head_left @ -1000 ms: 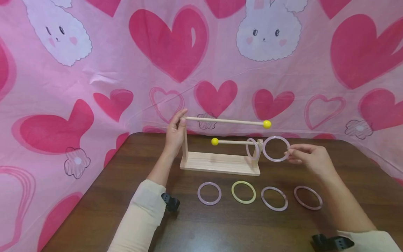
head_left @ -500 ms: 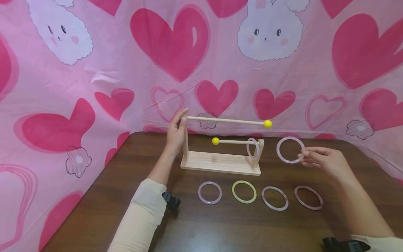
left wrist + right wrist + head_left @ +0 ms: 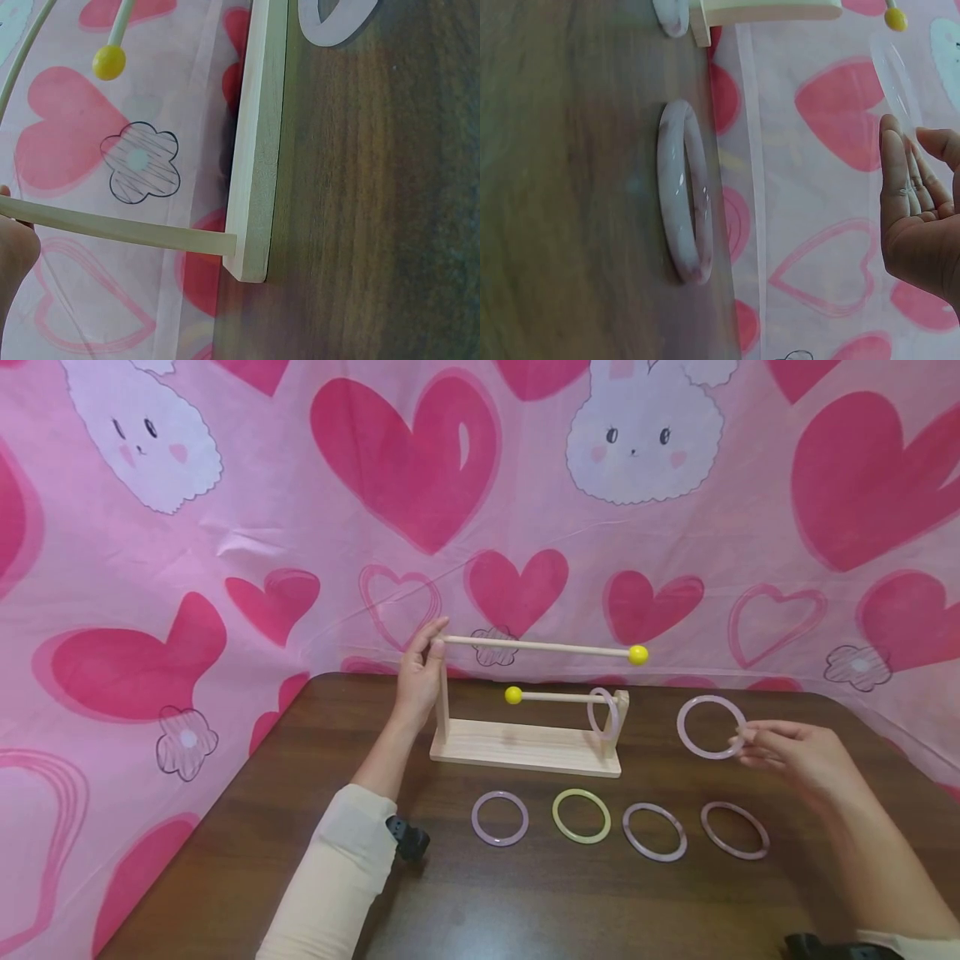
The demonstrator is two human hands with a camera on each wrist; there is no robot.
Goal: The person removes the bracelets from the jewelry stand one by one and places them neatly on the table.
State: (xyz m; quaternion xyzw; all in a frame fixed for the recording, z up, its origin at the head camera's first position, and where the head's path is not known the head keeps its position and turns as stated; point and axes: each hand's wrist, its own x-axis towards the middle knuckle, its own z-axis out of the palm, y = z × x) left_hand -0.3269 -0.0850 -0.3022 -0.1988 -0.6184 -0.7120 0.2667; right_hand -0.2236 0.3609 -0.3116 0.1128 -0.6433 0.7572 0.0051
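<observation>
My left hand (image 3: pixel 420 681) grips the top of the left post of a wooden display stand (image 3: pixel 525 748), thumb in front. A long upper rod (image 3: pixel 536 647) with a yellow ball tip runs right from that post. On the shorter lower rod (image 3: pixel 558 697), a pale lilac bangle (image 3: pixel 590 714) hangs near the right post. Off to the right of the stand, my right hand (image 3: pixel 802 756) pinches another pale bangle (image 3: pixel 680 727) by its edge, raised above the table. In the right wrist view this bangle (image 3: pixel 892 82) appears nearly edge-on between thumb and fingers.
In front of the stand, a lilac bangle (image 3: pixel 474 818), a yellow bangle (image 3: pixel 556 814), a marbled bangle (image 3: pixel 626 829) and a pinkish bangle (image 3: pixel 704 820) lie in a row on the dark wooden table (image 3: pixel 525 902). A pink heart-patterned cloth (image 3: pixel 360 527) hangs behind.
My right hand has moved right and slightly down, carrying the pinched bangle away from the stand's right post. The left hand keeps its hold on the stand.
</observation>
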